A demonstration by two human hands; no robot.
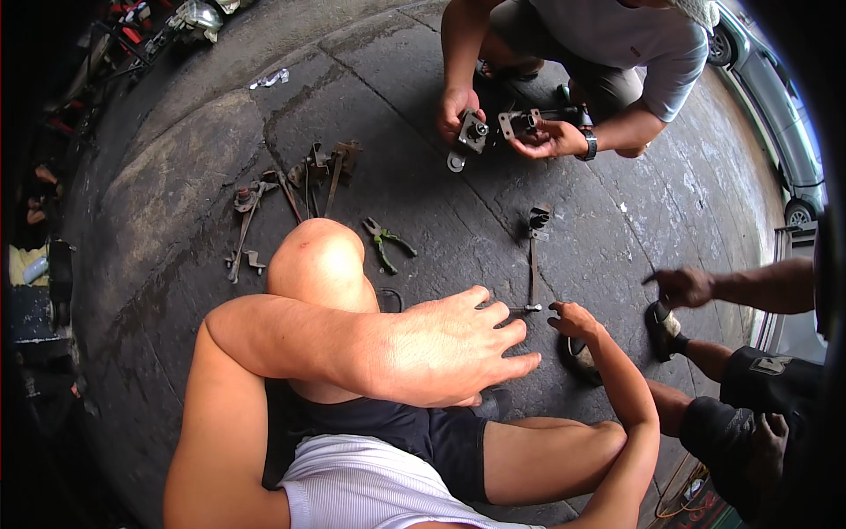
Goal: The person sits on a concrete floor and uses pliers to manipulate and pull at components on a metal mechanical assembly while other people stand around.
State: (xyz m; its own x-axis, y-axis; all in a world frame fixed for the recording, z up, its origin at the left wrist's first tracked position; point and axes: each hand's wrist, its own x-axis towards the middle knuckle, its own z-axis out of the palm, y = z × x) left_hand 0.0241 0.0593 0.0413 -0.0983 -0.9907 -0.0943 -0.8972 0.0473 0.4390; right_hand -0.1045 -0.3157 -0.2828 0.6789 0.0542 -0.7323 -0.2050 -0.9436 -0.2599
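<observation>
My left hand (458, 348) is stretched out over my bent leg with its fingers spread, holding nothing. Further right, my right hand (575, 320) reaches low over the floor, with its fingers apart. Just left of its fingertips lies the end of a metal linkage rod (534, 269), which has a dark bracket at its far end; a small gap seems to separate them. Part of the rod's near crosspiece is hidden behind my left hand. Pliers with green handles (388, 242) lie on the floor beyond my left knee.
Several rusty metal linkages (322, 172) lie at the left, partly behind my knee. Across from me a crouching person holds a metal bracket part (473, 130) and another plate-ended part (520, 125). At the right, another person's hand (686, 287) points inward. A car (780, 115) stands far right.
</observation>
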